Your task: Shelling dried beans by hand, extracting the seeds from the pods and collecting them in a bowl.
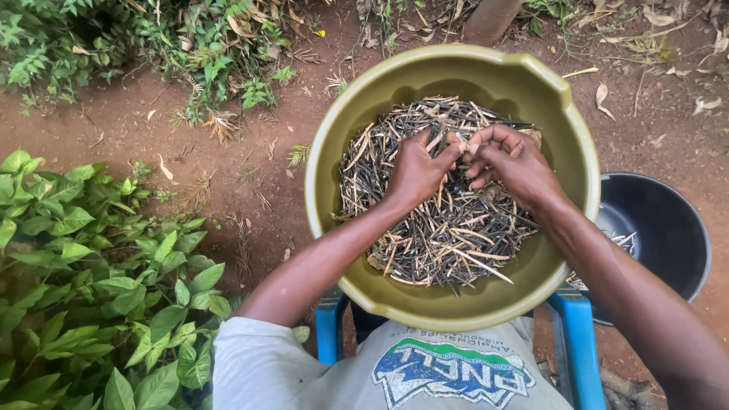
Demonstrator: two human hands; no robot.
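Now | both hands: my left hand (416,171) and right hand (510,161) pinching one dry dark pod (457,142) | over round olive-green plastic basin (562,129) of pods | step: shelling; next needs a splitting pull.

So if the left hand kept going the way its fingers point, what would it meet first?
The left hand points up and right, its fingers already meeting the right hand over a dry pod. It would likely press into those fingertips first; beyond lie the pods and the basin wall.
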